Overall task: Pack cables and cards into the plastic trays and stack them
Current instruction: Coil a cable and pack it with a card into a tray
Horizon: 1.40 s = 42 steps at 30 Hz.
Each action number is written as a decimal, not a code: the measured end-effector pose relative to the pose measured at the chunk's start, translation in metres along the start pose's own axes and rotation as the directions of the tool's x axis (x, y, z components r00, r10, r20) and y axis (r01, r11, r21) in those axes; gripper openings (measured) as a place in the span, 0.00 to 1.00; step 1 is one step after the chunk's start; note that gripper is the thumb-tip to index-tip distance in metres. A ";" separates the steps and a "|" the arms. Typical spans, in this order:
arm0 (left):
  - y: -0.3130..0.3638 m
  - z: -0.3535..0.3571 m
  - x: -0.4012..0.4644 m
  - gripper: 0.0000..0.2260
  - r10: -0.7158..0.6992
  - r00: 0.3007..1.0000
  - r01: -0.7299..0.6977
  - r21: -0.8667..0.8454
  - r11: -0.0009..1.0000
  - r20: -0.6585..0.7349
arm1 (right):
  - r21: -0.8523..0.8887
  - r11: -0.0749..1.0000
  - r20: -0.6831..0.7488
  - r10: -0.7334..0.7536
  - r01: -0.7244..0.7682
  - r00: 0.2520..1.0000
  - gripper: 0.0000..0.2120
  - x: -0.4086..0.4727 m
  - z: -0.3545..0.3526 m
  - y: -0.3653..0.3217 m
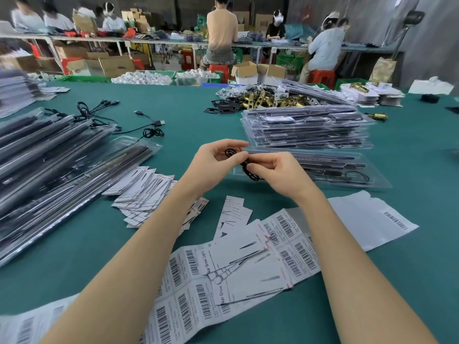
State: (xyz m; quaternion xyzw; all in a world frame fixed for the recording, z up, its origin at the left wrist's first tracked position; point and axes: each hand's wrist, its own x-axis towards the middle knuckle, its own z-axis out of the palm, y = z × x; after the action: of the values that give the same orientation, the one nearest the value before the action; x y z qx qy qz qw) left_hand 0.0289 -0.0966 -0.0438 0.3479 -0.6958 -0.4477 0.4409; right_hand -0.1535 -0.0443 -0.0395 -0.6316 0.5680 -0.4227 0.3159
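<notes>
Both hands hold a coiled black cable (244,165) above the green table (193,112). My left hand (216,157) pinches its upper loops and my right hand (275,172) grips the lower part. Just behind my right hand lies a clear plastic tray (347,170) with a dark strip and a cable inside. A tall stack of filled trays (308,130) stands beyond it. White cards (146,189) lie fanned out to the left of my forearms. More loose cards (238,264) sit on barcode label sheets between my arms.
A large sloping pile of trays (49,165) fills the left side. Loose black USB cables (146,120) lie at the back left. Brass fittings (273,98) and more packs sit at the back right. Several people work at benches beyond the table.
</notes>
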 end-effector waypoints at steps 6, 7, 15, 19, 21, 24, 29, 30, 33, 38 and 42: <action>0.000 -0.011 -0.001 0.04 0.024 1.000 -0.023 0.110 0.994 -0.003 | -0.035 0.999 -0.015 0.001 -0.001 1.000 0.13 0.000 -0.001 -0.003; 0.001 -0.010 0.000 0.04 0.041 0.999 -0.039 0.128 0.991 -0.013 | -0.039 0.999 -0.004 0.006 -0.006 1.000 0.13 0.000 -0.002 -0.003; -0.004 0.005 -0.004 0.04 0.023 0.999 -0.028 -0.109 0.994 -0.048 | 0.081 0.994 0.086 0.067 -0.074 0.994 0.14 -0.004 -0.012 -0.002; -0.004 0.008 -0.004 0.05 0.030 0.999 -0.033 -0.107 0.994 -0.036 | 0.112 0.990 0.067 0.075 -0.082 0.995 0.13 -0.002 -0.012 0.001; -0.002 0.003 -0.002 0.06 0.059 0.998 -0.059 0.000 0.998 -0.004 | 0.106 0.993 0.046 0.047 -0.052 0.998 0.14 0.000 -0.010 -0.001; -0.002 -0.020 0.001 0.18 -0.003 0.994 -0.035 0.350 0.936 0.107 | 0.023 0.999 0.016 -0.026 0.026 1.000 0.15 0.001 -0.009 -0.003; -0.012 -0.035 0.000 0.14 -0.104 0.994 0.078 0.490 0.868 0.026 | -0.023 0.998 -0.029 -0.060 0.059 0.998 0.13 0.000 -0.004 -0.001; -0.013 -0.034 0.000 0.12 -0.121 0.993 0.108 0.447 0.888 -0.001 | -0.025 0.998 -0.045 -0.059 0.058 0.997 0.13 -0.001 -0.002 0.000; -0.016 -0.033 -0.001 0.09 -0.103 0.994 0.113 0.431 0.895 -0.047 | -0.043 0.998 -0.078 -0.056 0.053 0.995 0.13 -0.002 0.000 0.003; -0.014 -0.033 0.003 0.11 -0.338 0.938 0.346 0.190 0.919 -0.077 | -0.001 0.999 -0.081 -0.051 0.051 0.995 0.13 -0.006 -0.001 0.007; -0.007 -0.029 0.011 0.11 -0.540 0.839 0.534 -0.087 0.841 -0.070 | 0.012 0.999 -0.044 -0.039 0.040 0.998 0.13 -0.008 -0.003 0.006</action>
State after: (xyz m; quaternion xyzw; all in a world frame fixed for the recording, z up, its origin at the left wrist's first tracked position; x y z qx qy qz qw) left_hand 0.0524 -0.1184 -0.0411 0.5349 -0.5346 -0.5589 0.3401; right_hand -0.1593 -0.0373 -0.0449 -0.6313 0.5596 -0.4461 0.2989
